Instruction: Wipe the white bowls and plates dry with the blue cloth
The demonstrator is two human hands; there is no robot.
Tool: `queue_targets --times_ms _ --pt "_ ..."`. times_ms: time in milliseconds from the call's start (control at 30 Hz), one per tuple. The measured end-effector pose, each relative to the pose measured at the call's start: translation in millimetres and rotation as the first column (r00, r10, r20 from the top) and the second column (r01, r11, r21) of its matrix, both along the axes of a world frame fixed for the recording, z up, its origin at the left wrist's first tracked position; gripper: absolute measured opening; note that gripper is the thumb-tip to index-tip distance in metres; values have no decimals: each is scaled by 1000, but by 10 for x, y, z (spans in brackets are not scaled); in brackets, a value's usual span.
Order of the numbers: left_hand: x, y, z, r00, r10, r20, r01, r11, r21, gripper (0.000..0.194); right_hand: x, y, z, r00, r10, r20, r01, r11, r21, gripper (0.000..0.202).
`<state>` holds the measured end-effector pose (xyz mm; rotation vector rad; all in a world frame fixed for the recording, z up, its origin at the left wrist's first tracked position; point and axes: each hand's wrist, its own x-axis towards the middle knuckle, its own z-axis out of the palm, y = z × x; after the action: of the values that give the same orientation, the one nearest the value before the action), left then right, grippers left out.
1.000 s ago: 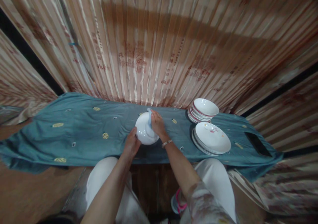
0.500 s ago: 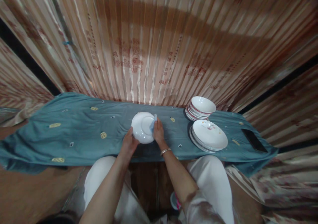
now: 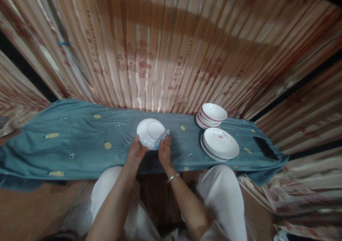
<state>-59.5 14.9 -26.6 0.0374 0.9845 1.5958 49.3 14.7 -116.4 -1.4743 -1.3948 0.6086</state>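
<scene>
A white dish (image 3: 146, 131) is tilted above the cloth-covered table, its underside with a round foot ring facing me. My left hand (image 3: 135, 151) grips its lower left edge. In my right hand (image 3: 165, 151) is a light blue cloth (image 3: 160, 140), pressed against the dish's lower right side. The fingers of that hand lie together over the cloth. A bracelet circles my right wrist.
Right of my hands, a stack of white plates (image 3: 221, 143) stands in front of a stack of bowls (image 3: 213, 113) with red bands. A black phone-like object (image 3: 265, 148) lies farther right on the green tablecloth (image 3: 88, 141). Pleated curtains (image 3: 160, 48) hang behind.
My right hand and the blue cloth have moved down along the dish's right edge to its lower right. The dish is tilted more. The view has shifted slightly.
</scene>
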Motion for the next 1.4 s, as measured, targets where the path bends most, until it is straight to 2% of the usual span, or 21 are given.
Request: queue_targets --times_ms 167,367,433,567,667,933,1133,1267,1400 --pt "8 11 -43 999 -14 30 14 1000 1 32 -61 -245 -74 999 23 39 -23 1000 -17 78" --pt "-60 33 -178 995 -84 -60 86 996 28 25 -152 -514 -144 992 79 97 -80 997 8 69" --pt "-68 42 -197 995 -74 -64 76 997 26 25 -196 -640 -150 987 99 126 -105 994 38 66" --pt "-44 40 -162 1000 -23 0 23 999 25 23 -235 -868 -142 958 163 234 -195 973 121 62" --pt "-20 28 -120 1000 -20 23 19 999 42 23 -204 -945 -112 924 190 331 -255 953 165 65" --pt "0 -14 -64 992 -62 -110 72 993 94 15 -33 -805 56 775 203 599 -416 876 242 60" --pt "57 -80 22 984 -74 -164 96 987 131 15 153 -592 263 620 202 758 -548 803 234 57" --pt "66 -98 52 992 -83 -98 94 989 117 26 195 -471 508 596 209 776 -561 799 216 53" --pt "80 -115 64 990 -106 -97 123 975 184 36 181 -337 765 604 251 756 -561 808 180 51"
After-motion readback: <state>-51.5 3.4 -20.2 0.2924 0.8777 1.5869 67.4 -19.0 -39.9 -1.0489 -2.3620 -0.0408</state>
